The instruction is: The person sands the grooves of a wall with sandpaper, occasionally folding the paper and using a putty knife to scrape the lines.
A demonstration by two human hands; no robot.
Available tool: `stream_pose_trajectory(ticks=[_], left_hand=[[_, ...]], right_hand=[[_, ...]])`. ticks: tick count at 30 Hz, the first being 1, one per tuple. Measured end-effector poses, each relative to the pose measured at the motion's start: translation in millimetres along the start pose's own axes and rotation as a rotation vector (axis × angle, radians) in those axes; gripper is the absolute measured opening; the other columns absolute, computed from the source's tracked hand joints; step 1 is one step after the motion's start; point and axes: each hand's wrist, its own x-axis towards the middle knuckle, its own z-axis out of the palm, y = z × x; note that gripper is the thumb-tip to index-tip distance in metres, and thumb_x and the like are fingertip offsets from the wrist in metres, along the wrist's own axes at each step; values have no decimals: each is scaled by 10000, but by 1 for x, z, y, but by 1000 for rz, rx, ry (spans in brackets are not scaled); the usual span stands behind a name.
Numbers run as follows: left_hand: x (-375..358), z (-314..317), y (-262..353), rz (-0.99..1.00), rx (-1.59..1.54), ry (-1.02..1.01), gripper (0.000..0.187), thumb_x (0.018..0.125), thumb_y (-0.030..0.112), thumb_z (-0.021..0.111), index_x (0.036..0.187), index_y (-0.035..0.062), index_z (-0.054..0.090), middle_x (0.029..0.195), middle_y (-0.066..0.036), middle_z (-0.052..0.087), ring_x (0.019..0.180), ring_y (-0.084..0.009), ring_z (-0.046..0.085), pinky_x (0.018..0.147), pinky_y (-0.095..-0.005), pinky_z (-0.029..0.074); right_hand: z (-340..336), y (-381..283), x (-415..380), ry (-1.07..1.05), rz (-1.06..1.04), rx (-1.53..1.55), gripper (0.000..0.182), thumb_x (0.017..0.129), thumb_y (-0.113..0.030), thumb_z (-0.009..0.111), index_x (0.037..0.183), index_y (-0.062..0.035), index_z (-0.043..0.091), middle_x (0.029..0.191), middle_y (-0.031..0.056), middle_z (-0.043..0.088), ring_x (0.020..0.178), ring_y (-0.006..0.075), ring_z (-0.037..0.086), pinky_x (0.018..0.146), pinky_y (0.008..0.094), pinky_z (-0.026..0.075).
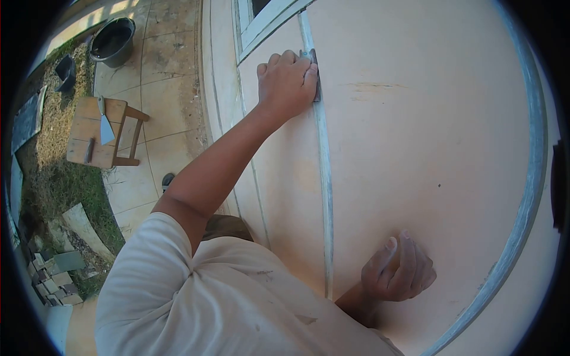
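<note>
- The left hand (287, 83) is closed around a small, dark, flat-edged tool (317, 92), its fingers bent over it; most of the tool is hidden by the grip.
- The tool is against the pale peach wall (415, 142), on a long, straight, bluish-white strip (325, 196), near the strip's upper end and just beside a white frame (270, 29).
- The right hand (401, 270) is loosely curled, fingertips near the thumb, in front of the wall and to the right of the strip; whether it touches the wall or holds anything, one cannot tell.
- A wooden stool with a slatted top (80, 129) stands on the tiled floor (169, 107), well apart from the hands.
- On the stool lie a scraper with a broad metal blade (107, 130) and a short, dark, slim object (89, 151).
- A round black bucket (113, 43) stands near the stool.
</note>
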Motion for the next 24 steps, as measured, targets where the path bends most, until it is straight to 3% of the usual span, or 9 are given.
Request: stream_pose_trajectory(ticks=[2, 5, 12, 16, 20, 24], left_hand=[[-10, 10, -2, 12, -31, 29, 246, 925, 257, 515, 870, 79, 677, 909, -95, 538, 940, -264, 489, 839, -439, 331], [-63, 8, 1, 114, -218, -125, 235, 918, 246, 538, 832, 71, 670, 936, -98, 524, 940, -278, 475, 844, -432, 330], [-7, 10, -5, 3, -173, 41, 251, 932, 246, 520, 876, 55, 673, 1006, -110, 528, 992, -292, 455, 876, -436, 327], [-48, 5, 0, 83, -198, -93, 243, 912, 252, 538, 881, 65, 690, 1030, -121, 516, 1014, -296, 443, 910, -448, 287], [38, 13, -22, -32, -97, 85, 324, 937, 309, 492, 1004, 75, 707, 1127, -133, 563, 1085, -314, 462, 921, -481, 304], [83, 20, -34, -62, -52, 194, 334, 941, 316, 483, 986, 68, 703, 1098, -120, 568, 1068, -307, 472, 926, -495, 334]], right_hand=[[1, 1, 1, 8, 10, 8, 119, 867, -140, 641, 964, -93, 691, 795, 8, 685, 687, 198, 622, 672, 328, 402], [3, 1, 0, 23, -4, -7, 114, 870, -128, 633, 960, -83, 688, 798, 6, 684, 688, 193, 613, 675, 324, 409], [5, 4, -2, 57, -17, 25, 110, 873, -130, 623, 928, -63, 691, 794, 21, 675, 706, 197, 592, 677, 321, 419], [4, 3, -3, 52, 0, 29, 118, 872, -138, 623, 906, -49, 694, 785, 33, 669, 744, 204, 573, 682, 329, 431], [3, 3, -4, 42, -13, 0, 125, 873, -147, 626, 899, -46, 695, 794, 34, 669, 770, 208, 565, 687, 328, 439], [5, 4, -5, 62, 0, 17, 125, 871, -147, 627, 893, -45, 697, 805, 35, 671, 778, 212, 563, 691, 323, 442]])
